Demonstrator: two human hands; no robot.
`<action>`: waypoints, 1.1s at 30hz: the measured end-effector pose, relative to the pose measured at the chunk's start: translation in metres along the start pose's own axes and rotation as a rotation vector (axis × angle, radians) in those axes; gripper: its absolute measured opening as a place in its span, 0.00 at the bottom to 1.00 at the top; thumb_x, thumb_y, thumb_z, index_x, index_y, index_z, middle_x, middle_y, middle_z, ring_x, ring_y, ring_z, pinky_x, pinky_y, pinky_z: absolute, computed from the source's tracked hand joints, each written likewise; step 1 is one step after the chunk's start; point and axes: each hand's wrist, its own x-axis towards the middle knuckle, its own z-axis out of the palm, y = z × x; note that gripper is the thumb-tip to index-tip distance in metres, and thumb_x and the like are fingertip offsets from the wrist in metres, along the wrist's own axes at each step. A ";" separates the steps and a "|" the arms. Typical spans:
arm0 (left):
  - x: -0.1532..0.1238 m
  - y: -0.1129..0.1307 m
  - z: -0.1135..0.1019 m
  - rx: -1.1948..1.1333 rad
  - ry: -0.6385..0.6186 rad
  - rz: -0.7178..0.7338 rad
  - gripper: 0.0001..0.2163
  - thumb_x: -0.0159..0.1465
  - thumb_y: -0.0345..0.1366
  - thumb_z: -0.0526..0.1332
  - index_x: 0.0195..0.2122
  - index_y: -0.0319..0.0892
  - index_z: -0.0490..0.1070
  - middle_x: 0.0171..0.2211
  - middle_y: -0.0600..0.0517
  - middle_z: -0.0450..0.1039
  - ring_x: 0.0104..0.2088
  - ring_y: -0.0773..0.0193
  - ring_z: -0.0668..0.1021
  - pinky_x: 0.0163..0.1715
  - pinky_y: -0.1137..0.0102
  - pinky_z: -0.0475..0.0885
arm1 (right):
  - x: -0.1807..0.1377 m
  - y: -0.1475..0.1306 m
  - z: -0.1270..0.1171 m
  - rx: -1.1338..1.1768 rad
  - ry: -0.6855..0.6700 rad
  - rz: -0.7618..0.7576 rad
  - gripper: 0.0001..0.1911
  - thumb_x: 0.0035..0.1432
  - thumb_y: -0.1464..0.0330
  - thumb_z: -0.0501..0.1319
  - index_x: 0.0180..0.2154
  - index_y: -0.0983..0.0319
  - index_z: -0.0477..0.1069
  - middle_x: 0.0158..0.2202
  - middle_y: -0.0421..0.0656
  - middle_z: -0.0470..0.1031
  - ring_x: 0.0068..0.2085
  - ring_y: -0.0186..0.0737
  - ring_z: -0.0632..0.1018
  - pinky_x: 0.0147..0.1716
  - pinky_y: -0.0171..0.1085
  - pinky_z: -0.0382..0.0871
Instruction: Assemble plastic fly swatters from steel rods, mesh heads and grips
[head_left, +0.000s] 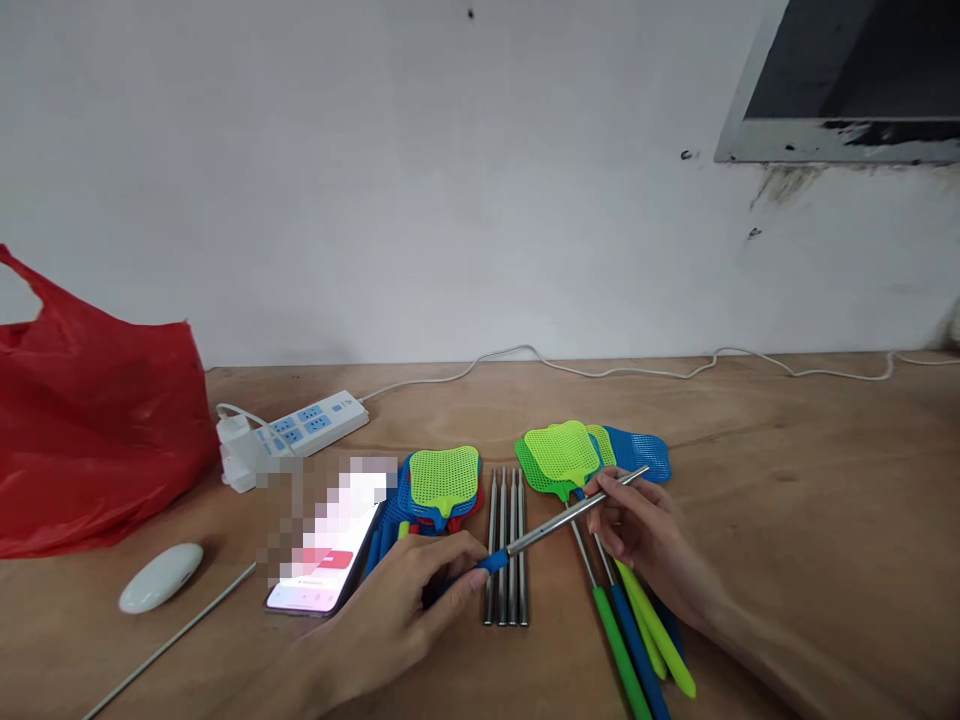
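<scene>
My left hand (409, 610) is closed around a blue handle (493, 562), most of which its fingers hide. A silver metal rod (559, 520) runs from that handle up to the right. My right hand (637, 520) pinches the rod near its far end. Between the hands, several similar metal rods (502, 590) lie side by side on the table. Loose fly swatter heads (444, 480) are stacked on the left, yellow-green on top, with several handles (382, 545) beside them. Under my right hand lie fly swatters (562, 452) with rods and green, blue and yellow-green handles (621, 650).
A lit phone (330, 560), partly pixelated, lies left of the loose heads. Behind it is a white power strip (319, 425) with a plugged-in adapter. A red plastic bag (97, 430) and a white oval object (161, 577) are at left. A cable (525, 349) runs along the wall.
</scene>
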 end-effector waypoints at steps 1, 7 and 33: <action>0.000 0.000 0.000 0.006 0.007 -0.008 0.16 0.75 0.44 0.47 0.40 0.45 0.71 0.29 0.55 0.73 0.28 0.64 0.71 0.30 0.70 0.63 | 0.000 0.001 -0.001 0.006 -0.004 -0.001 0.21 0.46 0.51 0.74 0.29 0.61 0.74 0.20 0.39 0.74 0.17 0.29 0.65 0.15 0.29 0.52; -0.001 -0.007 0.002 0.005 0.011 -0.059 0.13 0.74 0.44 0.48 0.41 0.46 0.70 0.30 0.56 0.70 0.30 0.62 0.71 0.32 0.69 0.63 | 0.001 0.004 -0.004 -0.022 -0.081 0.019 0.20 0.49 0.52 0.73 0.32 0.63 0.77 0.24 0.42 0.78 0.18 0.30 0.69 0.14 0.28 0.58; -0.006 -0.003 0.011 -0.119 -0.063 0.030 0.13 0.74 0.47 0.51 0.43 0.48 0.72 0.34 0.54 0.75 0.34 0.62 0.74 0.36 0.70 0.64 | -0.006 -0.003 -0.008 -0.223 -0.696 0.144 0.16 0.59 0.59 0.69 0.47 0.59 0.82 0.41 0.47 0.85 0.36 0.35 0.82 0.36 0.32 0.76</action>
